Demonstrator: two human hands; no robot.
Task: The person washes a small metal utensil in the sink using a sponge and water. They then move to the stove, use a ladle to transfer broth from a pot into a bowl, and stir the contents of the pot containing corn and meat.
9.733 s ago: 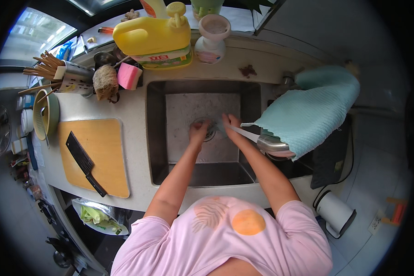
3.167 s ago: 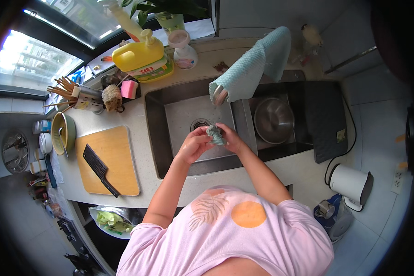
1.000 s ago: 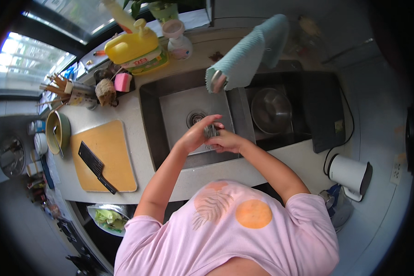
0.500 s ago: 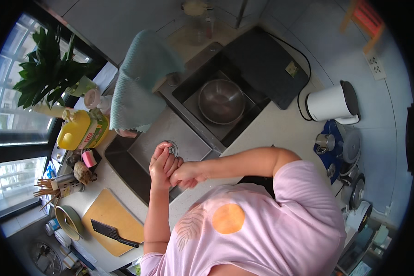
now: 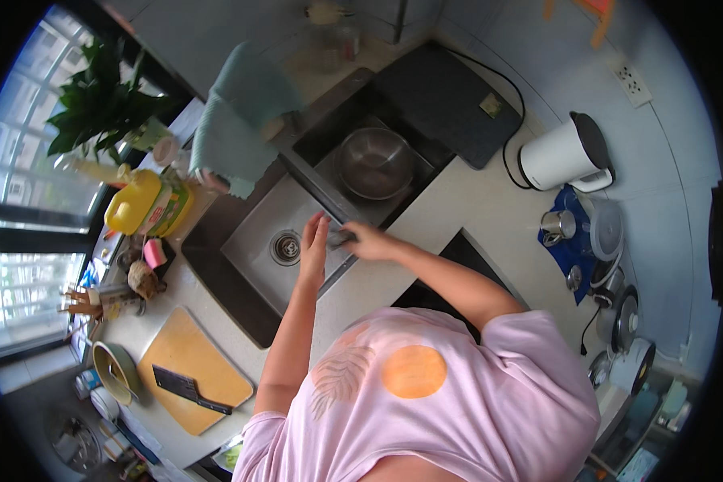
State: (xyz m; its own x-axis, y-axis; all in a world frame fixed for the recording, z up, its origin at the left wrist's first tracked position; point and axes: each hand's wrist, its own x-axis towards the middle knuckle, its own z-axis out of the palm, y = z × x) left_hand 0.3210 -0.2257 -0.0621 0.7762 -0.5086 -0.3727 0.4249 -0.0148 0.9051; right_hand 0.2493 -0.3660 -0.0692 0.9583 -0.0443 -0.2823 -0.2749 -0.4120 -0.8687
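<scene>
Both my hands are over the near right side of the left sink basin (image 5: 245,317). My left hand (image 5: 314,245) is held up with its fingers stretched out and nothing in it, to the right of the drain (image 5: 285,247). Just beside it, my right hand (image 5: 366,242) is closed on a small grey thing (image 5: 341,239), soft-looking and partly hidden by the fingers; its kind is unclear. A metal bowl (image 5: 374,163) sits in the right basin, beyond my hands. To the left of the basins hangs a light blue-green cloth (image 5: 231,120).
A cutting board (image 5: 197,361) with a black cleaver (image 5: 186,387) lies at the lower left. A yellow jug (image 5: 140,201) and a pink sponge (image 5: 153,253) stand by the window. A dark mat (image 5: 450,100) covers the far corner; a white kettle (image 5: 562,153) is on the right.
My hands were clasped together over the drain; they have parted and shifted right. The small grey thing now shows in my right hand. The whole view has tilted slightly.
</scene>
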